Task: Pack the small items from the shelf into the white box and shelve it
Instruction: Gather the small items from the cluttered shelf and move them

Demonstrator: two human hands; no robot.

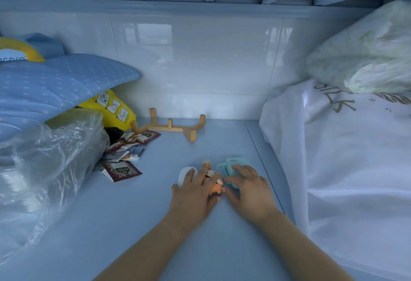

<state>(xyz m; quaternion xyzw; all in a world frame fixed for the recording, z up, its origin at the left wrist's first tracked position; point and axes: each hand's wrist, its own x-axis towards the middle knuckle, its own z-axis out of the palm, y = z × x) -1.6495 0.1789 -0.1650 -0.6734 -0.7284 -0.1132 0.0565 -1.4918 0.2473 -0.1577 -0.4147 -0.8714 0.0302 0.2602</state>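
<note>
Head view, lower centre: left hand (193, 194) lies with fingers spread over a white oval item (183, 174) and orange toy (215, 186) on the shelf (138, 225); right hand (249, 188), fingers curled, grips a teal item (229, 167); tea sachets (123, 158) lie left.

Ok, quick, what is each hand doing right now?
Left hand: open, fingers spread over the white item and orange toy.
Right hand: closing on the teal item.

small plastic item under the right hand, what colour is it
Teal small plastic item, seen in the head view.
</note>
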